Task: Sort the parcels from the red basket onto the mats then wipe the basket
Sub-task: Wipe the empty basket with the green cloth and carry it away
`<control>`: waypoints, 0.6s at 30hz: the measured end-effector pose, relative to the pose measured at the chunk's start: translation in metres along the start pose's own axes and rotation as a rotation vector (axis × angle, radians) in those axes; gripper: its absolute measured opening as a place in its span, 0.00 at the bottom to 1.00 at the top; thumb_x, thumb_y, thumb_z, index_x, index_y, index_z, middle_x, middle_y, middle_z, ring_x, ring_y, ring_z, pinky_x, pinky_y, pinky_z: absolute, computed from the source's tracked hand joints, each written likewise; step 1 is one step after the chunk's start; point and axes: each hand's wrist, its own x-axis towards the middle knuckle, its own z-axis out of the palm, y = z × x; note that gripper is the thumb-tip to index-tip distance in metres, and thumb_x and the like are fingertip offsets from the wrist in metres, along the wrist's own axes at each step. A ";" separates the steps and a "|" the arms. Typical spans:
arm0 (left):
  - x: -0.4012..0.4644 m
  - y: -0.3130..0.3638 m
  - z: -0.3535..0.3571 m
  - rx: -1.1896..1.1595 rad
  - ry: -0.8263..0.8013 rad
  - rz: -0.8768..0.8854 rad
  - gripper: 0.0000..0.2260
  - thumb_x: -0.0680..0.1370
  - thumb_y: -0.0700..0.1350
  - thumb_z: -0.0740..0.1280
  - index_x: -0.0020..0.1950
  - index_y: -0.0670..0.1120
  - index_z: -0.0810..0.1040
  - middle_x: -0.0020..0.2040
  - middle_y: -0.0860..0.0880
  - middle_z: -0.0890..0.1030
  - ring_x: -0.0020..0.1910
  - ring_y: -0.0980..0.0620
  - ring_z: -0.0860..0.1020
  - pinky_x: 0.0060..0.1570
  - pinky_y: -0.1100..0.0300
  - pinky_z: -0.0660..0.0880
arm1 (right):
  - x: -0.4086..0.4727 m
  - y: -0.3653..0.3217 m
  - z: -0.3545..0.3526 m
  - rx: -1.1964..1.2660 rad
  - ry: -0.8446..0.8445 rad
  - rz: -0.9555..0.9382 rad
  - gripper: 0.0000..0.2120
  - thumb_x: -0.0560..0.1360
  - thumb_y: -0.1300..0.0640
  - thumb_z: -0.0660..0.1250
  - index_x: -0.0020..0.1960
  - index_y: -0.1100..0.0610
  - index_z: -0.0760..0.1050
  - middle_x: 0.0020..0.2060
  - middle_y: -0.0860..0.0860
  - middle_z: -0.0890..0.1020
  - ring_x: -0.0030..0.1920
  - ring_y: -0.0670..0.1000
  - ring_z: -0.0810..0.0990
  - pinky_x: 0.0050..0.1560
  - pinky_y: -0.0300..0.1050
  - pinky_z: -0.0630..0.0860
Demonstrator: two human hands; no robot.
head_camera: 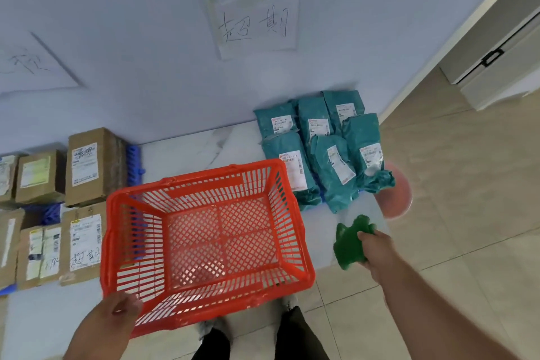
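Observation:
The red basket (204, 237) is empty and tilted toward me, held off the floor. My left hand (117, 313) grips its near left corner. My right hand (375, 251) is to the right of the basket, closed on a crumpled green cloth (349, 242), apart from the basket. Several teal bag parcels (321, 140) lie on a blue mat (323, 197) at the right by the wall. Several brown cardboard parcels (90, 164) sit on another blue mat (133, 159) at the left.
Handwritten paper signs (257, 23) hang on the blue wall above each mat. A round red object (399, 193) lies on the floor behind the teal parcels. A white cabinet (496, 67) stands at the far right. My feet (289, 301) are below the basket.

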 end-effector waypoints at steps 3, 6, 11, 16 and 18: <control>-0.006 0.016 0.009 -0.009 0.019 -0.046 0.09 0.83 0.51 0.67 0.53 0.46 0.79 0.59 0.42 0.82 0.50 0.44 0.79 0.56 0.49 0.76 | 0.042 0.011 0.013 -0.068 -0.015 0.064 0.20 0.82 0.68 0.63 0.73 0.62 0.74 0.49 0.58 0.80 0.55 0.63 0.83 0.66 0.68 0.81; -0.011 0.026 0.013 -0.032 0.065 -0.034 0.07 0.83 0.50 0.67 0.56 0.47 0.77 0.55 0.44 0.79 0.49 0.44 0.78 0.55 0.47 0.77 | 0.081 0.023 0.028 -0.098 -0.027 0.080 0.20 0.82 0.66 0.66 0.73 0.62 0.74 0.58 0.62 0.81 0.61 0.66 0.82 0.63 0.67 0.83; -0.013 0.026 0.012 -0.077 0.124 -0.025 0.09 0.83 0.50 0.68 0.58 0.46 0.78 0.54 0.44 0.82 0.47 0.42 0.82 0.46 0.52 0.76 | 0.112 0.045 0.036 -0.102 -0.020 0.171 0.12 0.82 0.58 0.69 0.64 0.61 0.76 0.60 0.59 0.80 0.62 0.62 0.81 0.58 0.59 0.81; -0.009 0.019 0.007 -0.215 0.196 -0.060 0.14 0.83 0.46 0.69 0.66 0.42 0.77 0.58 0.42 0.82 0.49 0.42 0.82 0.43 0.53 0.75 | 0.080 0.040 0.034 -0.175 -0.021 0.122 0.08 0.81 0.58 0.68 0.57 0.62 0.79 0.46 0.57 0.81 0.43 0.56 0.79 0.50 0.54 0.76; -0.004 0.013 0.002 -0.260 0.228 -0.084 0.18 0.83 0.47 0.69 0.71 0.41 0.76 0.63 0.41 0.82 0.52 0.41 0.82 0.43 0.51 0.77 | 0.047 0.024 0.043 -0.156 -0.112 0.024 0.03 0.82 0.61 0.67 0.54 0.60 0.79 0.44 0.57 0.82 0.46 0.55 0.80 0.48 0.51 0.76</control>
